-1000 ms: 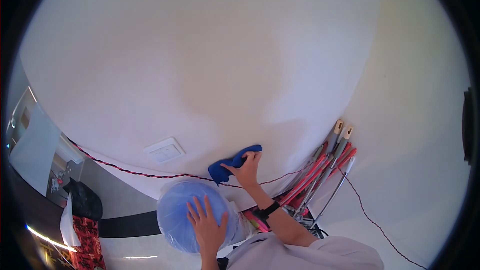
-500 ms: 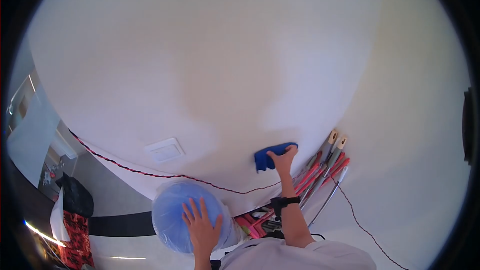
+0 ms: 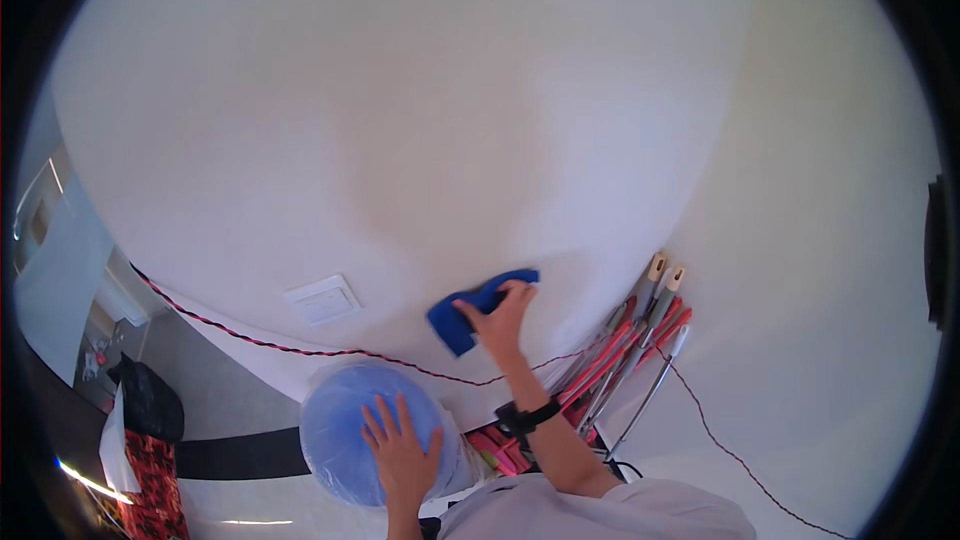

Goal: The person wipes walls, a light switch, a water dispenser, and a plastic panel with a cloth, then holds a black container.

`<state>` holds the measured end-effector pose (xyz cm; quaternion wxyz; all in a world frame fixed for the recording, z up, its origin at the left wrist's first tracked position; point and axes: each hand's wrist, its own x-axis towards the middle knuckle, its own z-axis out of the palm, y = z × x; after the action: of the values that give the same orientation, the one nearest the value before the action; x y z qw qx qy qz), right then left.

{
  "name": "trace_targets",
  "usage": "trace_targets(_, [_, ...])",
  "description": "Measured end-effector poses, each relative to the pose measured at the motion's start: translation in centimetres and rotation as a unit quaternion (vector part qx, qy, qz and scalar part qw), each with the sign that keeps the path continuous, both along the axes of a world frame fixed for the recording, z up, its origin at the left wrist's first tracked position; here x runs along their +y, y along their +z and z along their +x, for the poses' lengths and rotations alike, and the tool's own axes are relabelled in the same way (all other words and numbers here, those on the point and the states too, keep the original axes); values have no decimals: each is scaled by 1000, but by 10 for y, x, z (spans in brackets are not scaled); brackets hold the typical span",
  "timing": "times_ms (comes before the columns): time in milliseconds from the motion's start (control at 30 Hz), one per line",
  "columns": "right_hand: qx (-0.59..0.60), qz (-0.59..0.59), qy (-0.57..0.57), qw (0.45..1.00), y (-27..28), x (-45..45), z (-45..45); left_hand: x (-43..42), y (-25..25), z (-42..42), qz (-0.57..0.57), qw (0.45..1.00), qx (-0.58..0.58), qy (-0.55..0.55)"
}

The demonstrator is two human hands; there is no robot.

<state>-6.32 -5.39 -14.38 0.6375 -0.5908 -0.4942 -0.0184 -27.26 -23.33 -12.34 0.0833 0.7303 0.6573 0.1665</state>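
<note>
My right hand [image 3: 501, 323] grips a blue cloth [image 3: 458, 318] and presses it against the white wall [image 3: 450, 140], a little above a twisted red and black cable [image 3: 300, 350]. The cloth spreads out to the left of my fingers. With its fingers spread, my left hand [image 3: 403, 452] lies on the top of a round blue container [image 3: 335, 430] wrapped in clear plastic. A white wall switch [image 3: 323, 300] is to the left of the cloth.
Several long poles [image 3: 650, 320] with red and grey parts lean in the corner at the right. A black bag [image 3: 150, 400] and a red and black patterned item [image 3: 153, 480] stand at the lower left.
My right hand and the cloth went right along the wall, then came back left and slightly up. My left hand stays on the blue container.
</note>
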Motion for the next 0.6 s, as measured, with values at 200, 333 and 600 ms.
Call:
trace_targets(200, [-6,-24,54,998,-31,-18,-60,1,-3,-2,7,999,34,-7])
trace_targets(333, [8,-36,76,996,-37,-14,-58,0,-3,-3,2,999,33,-8])
trace_targets(600, [32,-59,52,996,-61,-12,-30,-2,-1,-5,-2,1000,-7,-13])
